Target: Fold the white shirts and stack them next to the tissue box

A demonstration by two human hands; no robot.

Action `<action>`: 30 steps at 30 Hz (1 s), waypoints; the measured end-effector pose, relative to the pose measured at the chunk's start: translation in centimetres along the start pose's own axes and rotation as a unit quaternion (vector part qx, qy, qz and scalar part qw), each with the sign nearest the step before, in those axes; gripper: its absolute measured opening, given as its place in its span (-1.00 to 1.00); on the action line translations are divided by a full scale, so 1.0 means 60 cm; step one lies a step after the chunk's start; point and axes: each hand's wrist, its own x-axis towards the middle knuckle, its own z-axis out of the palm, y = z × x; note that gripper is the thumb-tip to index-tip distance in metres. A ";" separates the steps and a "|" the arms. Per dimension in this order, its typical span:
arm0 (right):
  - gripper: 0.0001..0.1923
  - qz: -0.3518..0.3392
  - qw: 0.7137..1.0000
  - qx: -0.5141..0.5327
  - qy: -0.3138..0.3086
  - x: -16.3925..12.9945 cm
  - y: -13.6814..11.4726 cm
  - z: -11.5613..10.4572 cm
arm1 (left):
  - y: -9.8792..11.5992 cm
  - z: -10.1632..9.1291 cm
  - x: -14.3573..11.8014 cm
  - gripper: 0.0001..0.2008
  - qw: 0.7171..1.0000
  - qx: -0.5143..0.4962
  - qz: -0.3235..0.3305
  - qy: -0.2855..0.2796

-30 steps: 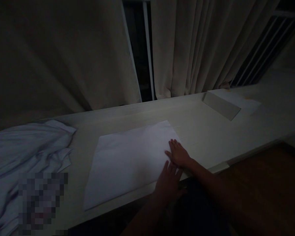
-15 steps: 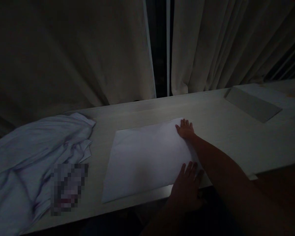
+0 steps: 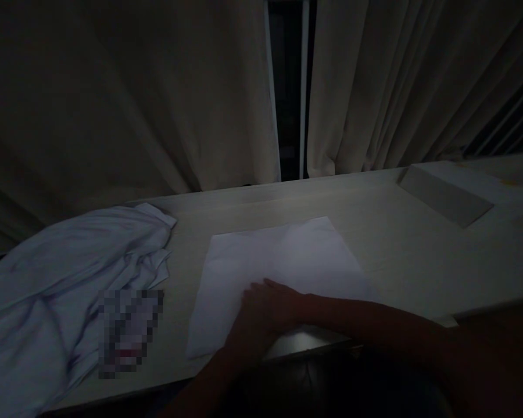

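A flat white rectangle that looks like folded cloth (image 3: 261,255) lies on the pale tabletop (image 3: 375,232). My left hand (image 3: 255,316) rests on the front part of it, fingers pointing away from me. Crossing in from the right, my right hand (image 3: 287,305) lies flat beside the left one, and the two touch or overlap. Neither hand appears to hold anything, though dim light and the overlap hide some fingers. The cloth's far edge and right-hand corner show uncovered.
A crumpled light cloth (image 3: 87,261) is heaped on the left, with a pixelated patch (image 3: 131,334) on its near side. A box-like white and grey object (image 3: 448,194) sits at the far right. Long curtains (image 3: 178,98) hang behind, parted by a dark gap.
My right hand has come from the far right corner to the front of the cloth. My left hand has slid left. The view has shifted slightly.
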 end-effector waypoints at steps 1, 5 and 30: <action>-0.31 -0.014 1.000 0.005 -0.008 0.005 -0.003 0.006 | -0.009 0.005 -0.010 -0.41 1.000 0.009 0.000 0.002; -0.33 0.011 1.000 0.005 -0.016 0.016 0.071 0.003 | -0.012 0.012 -0.022 -0.33 1.000 0.021 0.015 -0.009; -0.38 0.103 0.993 -0.060 -0.012 -0.102 0.182 -0.028 | -0.008 0.000 -0.020 -0.28 1.000 0.011 -0.001 -0.025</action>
